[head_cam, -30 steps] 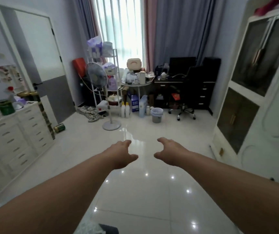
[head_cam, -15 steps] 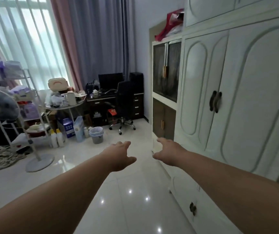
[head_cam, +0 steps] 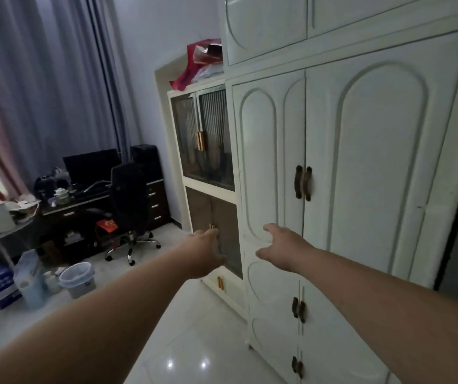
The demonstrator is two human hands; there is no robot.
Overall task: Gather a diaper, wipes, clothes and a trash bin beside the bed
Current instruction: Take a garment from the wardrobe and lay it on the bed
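The trash bin [head_cam: 77,279], lined with a pale bag, stands on the floor [head_cam: 194,342] near the desk [head_cam: 83,206]. Left hand [head_cam: 204,252] and right hand [head_cam: 281,246] reach toward the closed wardrobe [head_cam: 360,162], each grip released.

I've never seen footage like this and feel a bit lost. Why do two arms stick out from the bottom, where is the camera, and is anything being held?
There is no machine here. The camera sits on a person's head and looks forward and down, so those are the wearer's own bare arms reaching out. The left hand and right hand are both empty, fingers relaxed, stretched toward a tall white wardrobe with arched door panels whose doors are closed. To the left, on the glossy white tiled floor, stand a small grey trash bin with a pale liner, a black swivel office chair and a dark desk. The job is gathering baby-changing things; the bin is the only one I can make out.
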